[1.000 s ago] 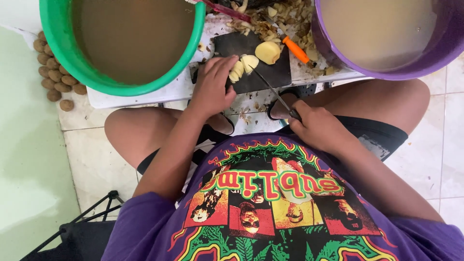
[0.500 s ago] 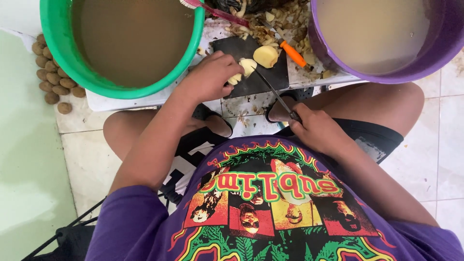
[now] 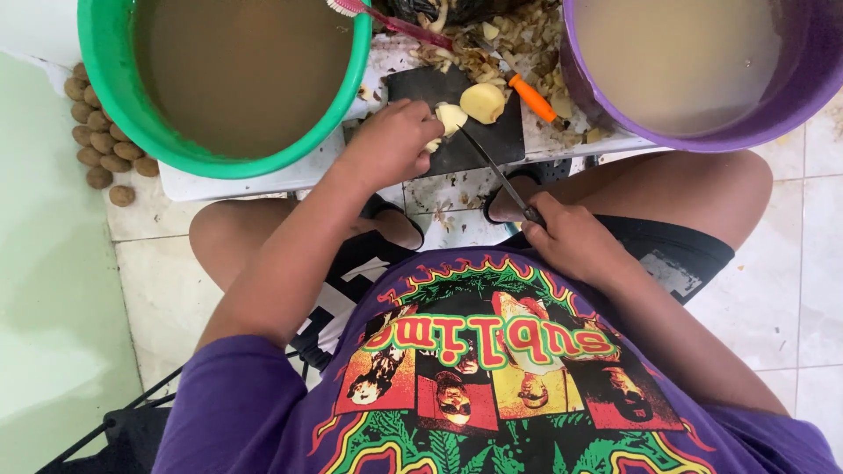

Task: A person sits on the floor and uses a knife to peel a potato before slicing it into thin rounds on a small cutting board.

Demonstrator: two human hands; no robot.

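Note:
On a black cutting board (image 3: pixel 500 136) lie pale peeled potato pieces. My left hand (image 3: pixel 391 140) is closed over a pile of potato slices (image 3: pixel 448 118) at the board's left part. My right hand (image 3: pixel 566 237) grips the dark handle of a long knife (image 3: pixel 492 162), whose blade points up towards the slices, its tip beside them. A half potato (image 3: pixel 483 101) rests on the board just right of the blade's tip.
A green tub (image 3: pixel 114 96) of murky water stands at the left, a purple tub (image 3: pixel 702 132) of cloudy water at the right. Potato peels (image 3: pixel 500 44) and an orange-handled peeler (image 3: pixel 534 95) lie behind the board. Several unpeeled potatoes (image 3: pixel 101 145) lie on the floor at far left.
My left hand shifted up and slightly left over the slices and now covers more of them. The knife hand moved a little upward.

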